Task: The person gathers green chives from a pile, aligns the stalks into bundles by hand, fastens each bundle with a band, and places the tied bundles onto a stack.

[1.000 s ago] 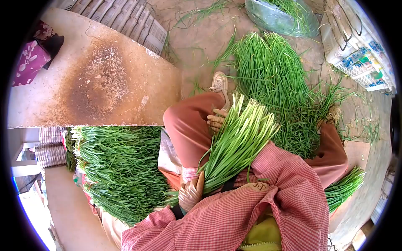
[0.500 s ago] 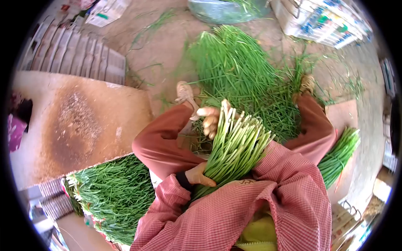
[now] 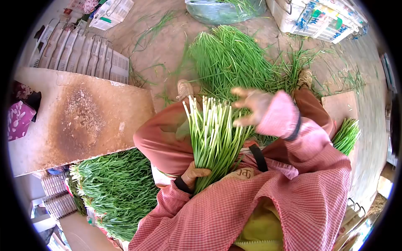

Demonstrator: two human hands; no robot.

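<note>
My left hand is wrapped round a thick bunch of green chives, pale cut ends pointing away from me. The bunch rests across my lap. Just right of its pale ends, my right hand is raised with fingers spread and nothing in it, slightly blurred. Beyond it, a large heap of loose chives lies on the floor between my feet. More chives are stacked in a thick pile by my left side. A smaller bunch lies to my right, partly hidden by my sleeve.
A stained board stands at my left, with stacked plastic crates behind it. Farther ahead are a clear plastic bag holding greens and a white crate. Loose stalks lie scattered over the floor.
My right hand has come away from the pale ends of the bunch and moved right, its fingers opening. The bunch has shifted left and turned more upright, still in my left hand.
</note>
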